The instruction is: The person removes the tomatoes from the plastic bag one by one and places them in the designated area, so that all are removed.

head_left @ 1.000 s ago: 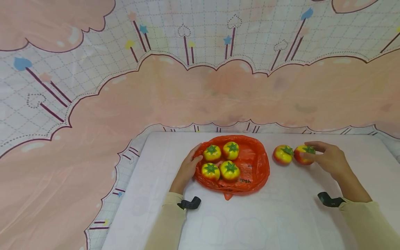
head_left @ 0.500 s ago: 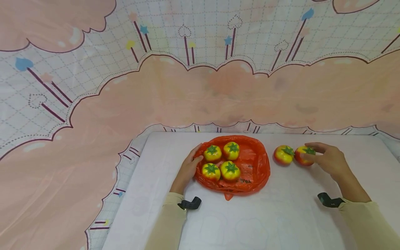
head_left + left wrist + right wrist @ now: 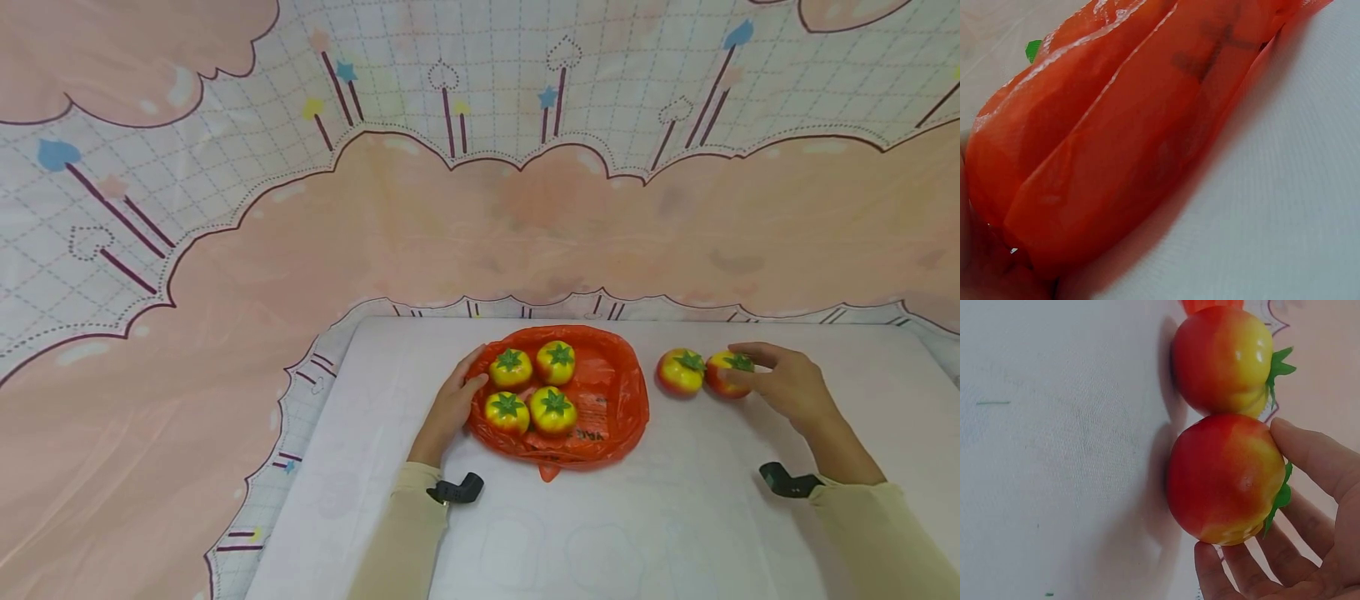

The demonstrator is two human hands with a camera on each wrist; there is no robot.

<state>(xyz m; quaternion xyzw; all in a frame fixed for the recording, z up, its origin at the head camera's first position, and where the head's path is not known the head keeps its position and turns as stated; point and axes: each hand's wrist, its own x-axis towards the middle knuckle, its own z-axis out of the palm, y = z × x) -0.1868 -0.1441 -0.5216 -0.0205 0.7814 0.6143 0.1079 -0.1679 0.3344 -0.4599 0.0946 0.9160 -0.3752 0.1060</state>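
A red plastic bag [image 3: 626,400] lies spread with its mouth up, and several red-and-yellow tomatoes with green leafy tops sit in its left half, one of them a front tomato [image 3: 553,412]. My left hand [image 3: 448,407] grips the bag's left rim, thumb over the edge. The left wrist view is mostly filled by the bag's side [image 3: 1116,144]. On the right, my right hand [image 3: 793,385] holds a tomato [image 3: 1225,481] between thumb and fingers. Against that fruit stands another tomato [image 3: 1219,359], to the right of the bag.
Everything rests on a white-covered table [image 3: 570,542]. Behind it hangs a patterned cloth backdrop [image 3: 540,225] that meets the table's far edge. Each wrist carries a black camera mount, such as the left mount [image 3: 457,488].
My right hand and its tomato have shifted very slightly left, toward the neighbouring tomato. The left hand and the bag look unmoved.
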